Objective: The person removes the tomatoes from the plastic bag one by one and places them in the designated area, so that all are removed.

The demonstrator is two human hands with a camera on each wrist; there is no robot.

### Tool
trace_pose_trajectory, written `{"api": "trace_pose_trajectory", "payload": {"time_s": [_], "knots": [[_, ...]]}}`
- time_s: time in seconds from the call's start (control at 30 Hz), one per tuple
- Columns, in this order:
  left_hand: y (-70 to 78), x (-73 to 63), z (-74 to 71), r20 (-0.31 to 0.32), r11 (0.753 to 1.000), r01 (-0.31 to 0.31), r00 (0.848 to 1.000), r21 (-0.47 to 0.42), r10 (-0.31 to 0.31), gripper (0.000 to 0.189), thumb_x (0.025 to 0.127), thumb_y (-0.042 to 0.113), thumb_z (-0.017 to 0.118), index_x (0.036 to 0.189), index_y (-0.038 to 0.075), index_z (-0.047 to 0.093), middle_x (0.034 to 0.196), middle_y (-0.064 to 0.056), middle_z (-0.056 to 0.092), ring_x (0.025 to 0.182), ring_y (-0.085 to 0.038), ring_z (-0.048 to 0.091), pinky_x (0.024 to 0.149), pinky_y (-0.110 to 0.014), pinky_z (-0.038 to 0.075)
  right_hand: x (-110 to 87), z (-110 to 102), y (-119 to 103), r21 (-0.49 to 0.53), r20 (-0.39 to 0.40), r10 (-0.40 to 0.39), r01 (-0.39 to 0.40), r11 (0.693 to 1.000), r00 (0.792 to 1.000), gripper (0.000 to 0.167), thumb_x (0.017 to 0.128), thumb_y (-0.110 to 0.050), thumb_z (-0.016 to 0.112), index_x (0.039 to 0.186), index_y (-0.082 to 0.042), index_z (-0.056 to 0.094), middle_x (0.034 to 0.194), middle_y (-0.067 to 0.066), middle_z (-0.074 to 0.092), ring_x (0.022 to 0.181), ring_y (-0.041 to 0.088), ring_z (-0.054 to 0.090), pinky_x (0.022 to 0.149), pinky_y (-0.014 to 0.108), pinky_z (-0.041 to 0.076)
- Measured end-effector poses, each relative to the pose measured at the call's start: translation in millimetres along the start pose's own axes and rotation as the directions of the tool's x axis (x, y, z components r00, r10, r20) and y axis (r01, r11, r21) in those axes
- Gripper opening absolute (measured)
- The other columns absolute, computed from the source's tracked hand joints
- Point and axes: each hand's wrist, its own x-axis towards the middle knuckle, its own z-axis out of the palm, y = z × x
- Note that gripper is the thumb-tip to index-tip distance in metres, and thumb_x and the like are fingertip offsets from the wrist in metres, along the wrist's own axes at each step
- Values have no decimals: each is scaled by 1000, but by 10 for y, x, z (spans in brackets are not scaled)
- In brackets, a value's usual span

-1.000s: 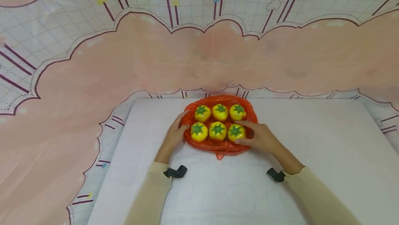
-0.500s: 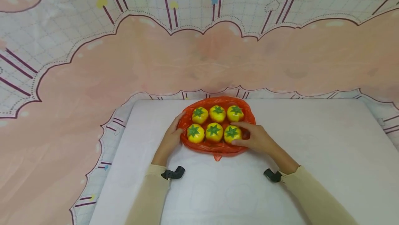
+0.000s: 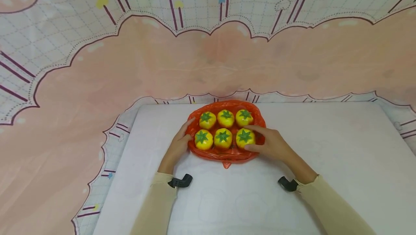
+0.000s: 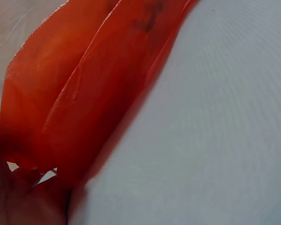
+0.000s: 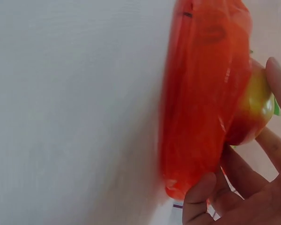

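Note:
In the head view, a red plastic bag point(image 3: 226, 157), rolled open like a shallow bowl, lies near the far edge of the table. Inside it, several glossy yellow tomatoes point(image 3: 222, 139) with green star-shaped tops stand in two rows. My right hand point(image 3: 271, 142) has its thumb and forefinger around the front right tomato point(image 3: 245, 139); the right wrist view shows this tomato point(image 5: 253, 108) rising above the bag's side. My left hand point(image 3: 178, 142) grips the bag's left side. Close up, the left wrist view shows the red plastic point(image 4: 98, 89) against the fingers; their tips are mostly hidden.
The white tabletop point(image 3: 234, 206) stretches around the bag to both sides and toward me. Behind it hangs a pink-and-white patterned cloth point(image 3: 208, 65), which also runs down the left side. Each wrist carries a small black device point(image 3: 182, 180).
The bag has shifted slightly left along with my left hand. My right hand went left with it, then moved back right, and the front right tomato now sits a little farther from its neighbour.

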Motion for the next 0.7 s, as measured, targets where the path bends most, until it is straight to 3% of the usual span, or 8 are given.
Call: {"api": "trace_pose_trajectory", "payload": {"time_s": [0.07, 0.13, 0.27, 0.37, 0.53, 0.7], "knots": [[5, 7, -3, -2, 1000, 18, 1000, -8, -18, 66, 96, 14, 42, 152, 50, 38, 169, 9, 23, 158, -23, 19, 127, -55, 19, -24, -39, -4, -5, -21, -12, 12, 1000, 1000, 67, 83, -50, 79, 143, -26, 59, 136, 11, 64, 124, 36, 58, 102, 59, 52], [9, 11, -4, -5, 999, 30, 1000, -14, -30, 66, 96, 15, 42, 151, 51, 38, 169, 9, 23, 158, -24, 19, 127, -56, 19, -59, -86, -7, -4, -45, -33, 33, 999, 998, 67, 83, -49, 80, 142, -25, 60, 125, 9, 68, 110, 33, 61, 88, 48, 59], [10, 13, 3, -6, 999, 39, 999, -18, -39, 65, 97, 16, 43, 151, 51, 39, 169, 8, 24, 157, -24, 21, 126, -56, 20, -138, -182, 5, 0, -100, -72, 72, 997, 992, 65, 82, -42, 83, 140, -22, 61, 105, 3, 69, 91, 24, 58, 63, 28, 51], [23, 5, 12, -7, 1000, 26, 1000, -14, -26, 64, 97, 16, 43, 151, 50, 39, 169, 8, 24, 157, -25, 21, 126, -56, 20, -185, -245, 16, 3, -121, -77, 78, 997, 990, 65, 83, -41, 83, 141, -23, 60, 111, 1, 71, 97, 19, 60, 67, 23, 52], [40, 0, 20, -14, 1000, 20, 1000, -8, -20, 64, 96, 16, 44, 152, 49, 38, 169, 6, 24, 158, -25, 20, 127, -55, 20, -252, -366, 9, 23, -131, -26, 29, 999, 991, 66, 86, -43, 79, 145, -24, 57, 130, 3, 68, 107, 21, 60, 77, 28, 54], [39, -7, 7, -22, 1000, 22, 1000, -8, -22, 64, 96, 16, 44, 152, 48, 39, 169, 6, 24, 158, -25, 20, 127, -54, 19, -294, -493, -12, -6, -150, 16, -18, 1000, 989, 67, 89, -46, 75, 149, -25, 52, 137, 4, 64, 113, 23, 58, 81, 29, 53]]}}
